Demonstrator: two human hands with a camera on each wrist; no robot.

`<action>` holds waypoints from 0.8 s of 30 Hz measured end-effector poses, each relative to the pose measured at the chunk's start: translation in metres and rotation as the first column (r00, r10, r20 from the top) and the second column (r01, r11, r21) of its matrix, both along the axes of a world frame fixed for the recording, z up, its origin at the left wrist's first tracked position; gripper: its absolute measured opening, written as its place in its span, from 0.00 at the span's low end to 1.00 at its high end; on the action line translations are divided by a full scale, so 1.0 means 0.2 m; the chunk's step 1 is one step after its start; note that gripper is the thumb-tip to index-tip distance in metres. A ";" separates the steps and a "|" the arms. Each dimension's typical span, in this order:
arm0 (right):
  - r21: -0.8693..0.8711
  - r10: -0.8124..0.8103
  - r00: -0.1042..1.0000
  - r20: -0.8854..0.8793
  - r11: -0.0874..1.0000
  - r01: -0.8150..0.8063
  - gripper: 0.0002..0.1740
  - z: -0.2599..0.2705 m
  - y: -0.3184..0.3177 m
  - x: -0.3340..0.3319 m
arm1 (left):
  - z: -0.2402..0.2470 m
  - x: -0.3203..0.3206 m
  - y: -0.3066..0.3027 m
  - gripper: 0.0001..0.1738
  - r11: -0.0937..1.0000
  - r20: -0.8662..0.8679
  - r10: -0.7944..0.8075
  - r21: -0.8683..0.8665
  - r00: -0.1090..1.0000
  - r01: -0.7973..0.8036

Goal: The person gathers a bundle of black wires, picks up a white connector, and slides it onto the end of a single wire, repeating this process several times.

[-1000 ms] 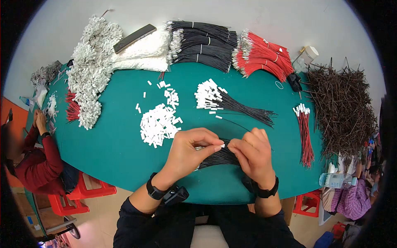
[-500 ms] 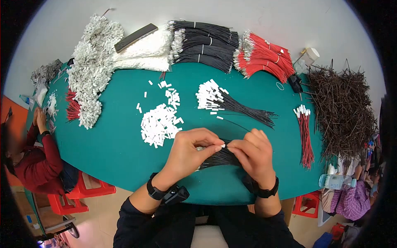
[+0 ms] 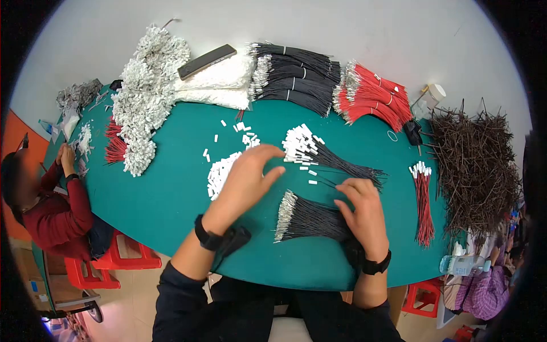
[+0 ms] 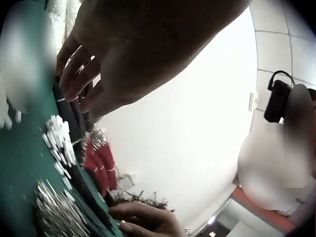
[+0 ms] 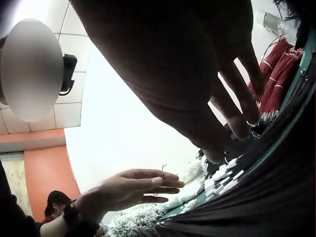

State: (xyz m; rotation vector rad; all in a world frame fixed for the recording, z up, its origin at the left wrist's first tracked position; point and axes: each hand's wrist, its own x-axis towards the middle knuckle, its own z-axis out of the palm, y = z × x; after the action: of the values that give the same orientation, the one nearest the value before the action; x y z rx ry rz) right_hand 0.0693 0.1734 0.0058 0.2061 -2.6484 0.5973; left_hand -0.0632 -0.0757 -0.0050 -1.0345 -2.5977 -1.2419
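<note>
My left hand (image 3: 248, 176) hovers with fingers extended and thumb apart, overlapping the pile of small white plastic housings (image 3: 219, 174) in the head view. Nothing shows between its fingers. My right hand (image 3: 367, 219) has loose fingers and a gap between thumb and forefinger, over the tail end of a bundle of black wires (image 3: 313, 219) with bare metal terminals. Close by its fingertips lie a few single black wires, one ending in a white housing (image 3: 313, 182). Behind them is a bunch of black wires with white housings (image 3: 299, 142) fitted on their ends.
Tied black wire bundles (image 3: 296, 85) and red wire bundles (image 3: 373, 97) lie along the wall. A white heap (image 3: 145, 97) stands left, red wires with white ends (image 3: 421, 199) and a dark tangled stack (image 3: 476, 165) right. Another person (image 3: 57, 199) sits at the left edge.
Both hands have parted from a white housing they pinched together on a wire. The left moved up and left toward the loose housings. A housed wire now lies near the right fingertips. The head view shifted slightly.
</note>
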 end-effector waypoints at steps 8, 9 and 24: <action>-0.102 0.148 0.984 0.099 0.985 -0.138 0.12 -0.01 -0.06 0.02 | -0.23 -0.60 -0.05 0.12 0.936 -0.143 0.191 -0.271 0.971 -0.224; -0.101 0.148 0.984 0.095 0.985 -0.139 0.12 -0.02 -0.06 0.01 | -0.24 -0.61 -0.05 0.12 0.933 -0.099 0.174 -0.301 0.980 -0.196; -0.112 0.218 0.953 0.210 0.974 -0.198 0.11 -0.04 -0.14 0.04 | -0.12 -0.08 -0.19 0.12 0.974 0.006 -0.167 -0.155 0.986 0.165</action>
State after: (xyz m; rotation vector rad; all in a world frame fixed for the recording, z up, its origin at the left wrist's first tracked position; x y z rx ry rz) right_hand 0.0766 0.1447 -0.0018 0.4197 -2.8261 0.8518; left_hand -0.0785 -0.1134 -0.0285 -1.3051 -2.6856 -1.0774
